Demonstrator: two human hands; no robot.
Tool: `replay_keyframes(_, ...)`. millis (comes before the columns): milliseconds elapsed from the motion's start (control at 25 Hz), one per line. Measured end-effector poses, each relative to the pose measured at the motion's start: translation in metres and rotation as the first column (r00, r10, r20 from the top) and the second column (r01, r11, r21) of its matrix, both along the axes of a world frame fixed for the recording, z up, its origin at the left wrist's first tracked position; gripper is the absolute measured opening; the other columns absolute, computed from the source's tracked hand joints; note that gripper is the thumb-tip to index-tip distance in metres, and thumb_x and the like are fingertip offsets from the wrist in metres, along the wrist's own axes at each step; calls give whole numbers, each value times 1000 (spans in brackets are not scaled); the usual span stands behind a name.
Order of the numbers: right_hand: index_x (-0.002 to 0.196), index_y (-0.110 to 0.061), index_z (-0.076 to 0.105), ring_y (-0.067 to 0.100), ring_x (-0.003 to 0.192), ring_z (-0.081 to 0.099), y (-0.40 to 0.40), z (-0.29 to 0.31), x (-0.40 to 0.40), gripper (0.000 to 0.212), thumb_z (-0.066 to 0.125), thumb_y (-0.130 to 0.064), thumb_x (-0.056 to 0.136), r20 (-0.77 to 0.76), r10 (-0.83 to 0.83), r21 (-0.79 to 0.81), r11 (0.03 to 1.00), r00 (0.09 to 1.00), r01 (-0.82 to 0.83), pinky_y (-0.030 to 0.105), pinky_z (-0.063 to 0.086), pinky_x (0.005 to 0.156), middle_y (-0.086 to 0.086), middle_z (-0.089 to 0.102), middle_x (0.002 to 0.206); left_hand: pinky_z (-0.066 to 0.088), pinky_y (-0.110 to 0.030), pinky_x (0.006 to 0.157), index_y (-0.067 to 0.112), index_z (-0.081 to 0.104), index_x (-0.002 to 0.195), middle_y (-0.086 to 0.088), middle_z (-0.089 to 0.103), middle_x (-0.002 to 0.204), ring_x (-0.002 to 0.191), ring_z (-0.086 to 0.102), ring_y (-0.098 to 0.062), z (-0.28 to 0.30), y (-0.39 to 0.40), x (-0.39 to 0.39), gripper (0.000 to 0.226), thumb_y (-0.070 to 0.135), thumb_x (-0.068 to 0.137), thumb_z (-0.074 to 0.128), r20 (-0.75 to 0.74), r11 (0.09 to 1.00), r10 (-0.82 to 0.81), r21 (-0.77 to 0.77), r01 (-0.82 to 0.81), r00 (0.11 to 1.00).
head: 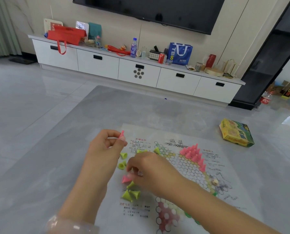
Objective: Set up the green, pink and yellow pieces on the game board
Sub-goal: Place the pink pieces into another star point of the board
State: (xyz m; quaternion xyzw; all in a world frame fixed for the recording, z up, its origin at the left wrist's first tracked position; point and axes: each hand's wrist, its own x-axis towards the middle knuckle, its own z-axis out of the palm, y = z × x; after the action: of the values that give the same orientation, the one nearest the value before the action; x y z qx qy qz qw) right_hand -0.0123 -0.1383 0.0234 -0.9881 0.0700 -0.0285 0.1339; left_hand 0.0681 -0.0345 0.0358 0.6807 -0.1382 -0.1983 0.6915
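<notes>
A pink piece [122, 134] is being pinched between the thumb and curled fingers of the left hand [107, 146], which is being held raised over the left edge of the game board [183, 176]. The right hand [151, 168] is being lowered palm-down onto the loose pieces at the left side of the board; its fingers are being curled around what appears to be a pink piece, though the grip is partly hidden and blurred. A second loose pink piece [126, 179] is being left on its side just beside those fingertips. Yellow-green pieces [131, 194] are being left scattered and tipped over near both hands, some above the right hand and some below it. A cluster of upright pink pieces [192, 153] is being kept on the upper triangular point of the hexagon grid, well apart from the hands. Green pieces [188, 214] are being partly hidden behind the right forearm near the lower edge of the board. The board is being kept flat on a grey table [56, 166]. A yellow-and-green box [236, 133] is being kept on the table to the right of the board; its contents cannot be seen. On the cabinet [137, 71] beyond, a blue bag [180, 54] is being kept upright; what it holds cannot be told.
</notes>
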Motion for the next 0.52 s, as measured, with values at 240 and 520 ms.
replay_keyframes(240, 89, -11, 61, 20, 93, 49, 11, -18, 12, 15, 54, -24, 85, -32, -18, -15, 1000, 999, 17, 34, 45, 69, 4, 59, 93, 34, -23, 53, 21, 59, 76, 3, 58, 74, 56, 49, -7, 2, 1, 1, 9, 17, 80, 65, 11, 1000, 25, 2, -25, 1000)
replay_keyframes(520, 91, -19, 63, 5, 78, 63, -6, 3, -9, 11, 58, -27, 85, 12, -189, 341, 924, 982, 174, 23, 53, 75, -7, 68, 84, 33, -20, 54, 16, 63, 84, 6, 52, 70, 59, 45, -7, 2, 0, -5, 2, 14, 83, 62, 20, 999, 5, 46, -6, 1000)
